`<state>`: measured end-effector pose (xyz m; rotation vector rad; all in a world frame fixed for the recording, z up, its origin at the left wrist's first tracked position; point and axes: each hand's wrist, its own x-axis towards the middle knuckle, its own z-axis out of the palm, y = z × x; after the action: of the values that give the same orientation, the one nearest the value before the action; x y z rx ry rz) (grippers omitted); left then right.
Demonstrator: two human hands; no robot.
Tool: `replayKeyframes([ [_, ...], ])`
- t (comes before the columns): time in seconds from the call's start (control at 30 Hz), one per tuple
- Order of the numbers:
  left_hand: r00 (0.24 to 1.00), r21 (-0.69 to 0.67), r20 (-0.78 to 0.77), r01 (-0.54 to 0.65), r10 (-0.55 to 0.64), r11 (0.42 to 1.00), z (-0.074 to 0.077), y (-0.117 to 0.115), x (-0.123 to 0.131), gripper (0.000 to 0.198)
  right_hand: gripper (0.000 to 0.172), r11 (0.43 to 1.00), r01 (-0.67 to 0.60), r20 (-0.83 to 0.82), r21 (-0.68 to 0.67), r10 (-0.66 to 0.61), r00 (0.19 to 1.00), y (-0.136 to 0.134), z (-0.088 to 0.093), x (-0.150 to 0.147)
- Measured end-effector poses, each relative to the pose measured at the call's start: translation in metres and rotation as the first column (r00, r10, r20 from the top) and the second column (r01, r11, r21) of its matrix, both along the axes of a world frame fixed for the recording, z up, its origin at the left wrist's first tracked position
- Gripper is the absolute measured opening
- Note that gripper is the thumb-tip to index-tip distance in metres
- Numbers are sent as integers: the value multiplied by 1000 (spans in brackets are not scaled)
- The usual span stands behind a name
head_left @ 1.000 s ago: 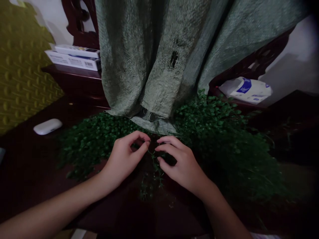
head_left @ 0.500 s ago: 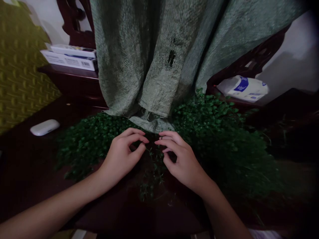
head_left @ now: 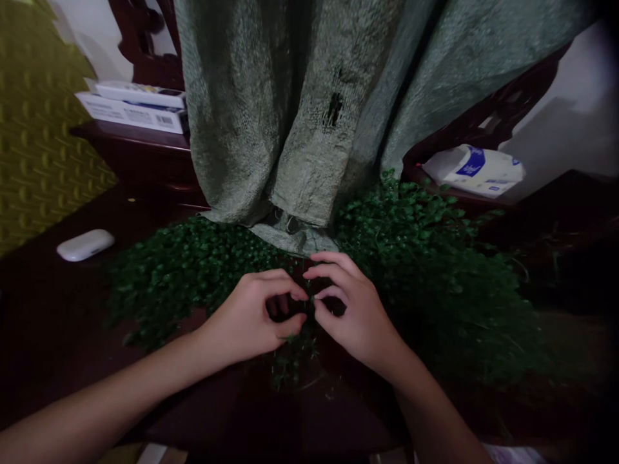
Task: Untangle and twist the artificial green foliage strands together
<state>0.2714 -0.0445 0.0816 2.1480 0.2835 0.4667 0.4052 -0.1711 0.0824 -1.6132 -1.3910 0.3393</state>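
Observation:
Both my hands face each other over the dark table, between two heaps of leafy green stems. My left hand [head_left: 256,316] is open, its fingers curved and its thumb tip apart from the index fingertip. My right hand [head_left: 355,309] has its thumb close against a curled finger while other fingers stretch out. A thin green sprig [head_left: 308,283] rises between the hands and seems to be pinched at the right fingertips; the exact contact is too dark to make out. Loose green stems [head_left: 287,370] lie below the fingers. The left heap [head_left: 164,277] and right heap [head_left: 445,290] flank the hands.
A grey-green woven sack [head_left: 309,174] hangs down behind the hands. On the dark wooden table [head_left: 232,412], a white earbud case [head_left: 86,245] lies at left. White boxes [head_left: 133,113] sit back left, and a tissue pack [head_left: 478,171] back right.
My left hand has moved right and slightly down, closer to my right hand. The right fingers have shifted a little, and a thin sprig now shows upright between the hands.

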Motion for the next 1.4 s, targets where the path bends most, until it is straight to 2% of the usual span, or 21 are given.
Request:
replayKeyframes([
  [0.13,998,-68,-53,16,-19,998,-4,-4,1,17,41,997,52,-224,65,-36,974,1,2,0],
  [0.23,998,-138,-62,-10,2,990,-9,-6,1,18,38,998,41,-360,55,-18,933,0,2,-3],
  [0.4,997,-103,-67,-29,22,994,-12,-6,2,16,39,1000,-18,-391,15,22,920,-1,3,-9],
  [0.5,996,-144,-93,-31,17,989,-12,-6,3,12,37,1000,-11,-312,23,18,950,-2,7,-8],
  [0.6,991,-314,-135,-33,-10,949,-12,-5,5,10,26,998,21,-96,66,-15,995,-2,10,-4],
  [0.73,980,-604,-191,-80,-46,793,-7,-4,7,17,21,999,7,175,38,-13,985,-3,10,-1],
  [0.8,970,-666,-242,-138,-38,733,-2,-3,7,19,23,1000,6,235,-19,-1,972,-4,9,-2],
  [0.87,960,-687,-281,-193,-12,701,2,-3,8,19,24,998,18,281,-64,1,960,-5,8,-2],
  [1.07,951,-660,-300,-259,69,706,-2,-2,9,13,17,989,83,419,-120,-26,907,-4,5,0],
  [1.23,943,-674,-331,-259,30,692,-4,-2,9,11,13,986,64,491,-156,21,871,-3,5,-3],
  [1.4,944,-682,-328,-209,-39,701,-1,-2,8,12,12,973,-11,542,-232,139,829,-3,7,-5],
])
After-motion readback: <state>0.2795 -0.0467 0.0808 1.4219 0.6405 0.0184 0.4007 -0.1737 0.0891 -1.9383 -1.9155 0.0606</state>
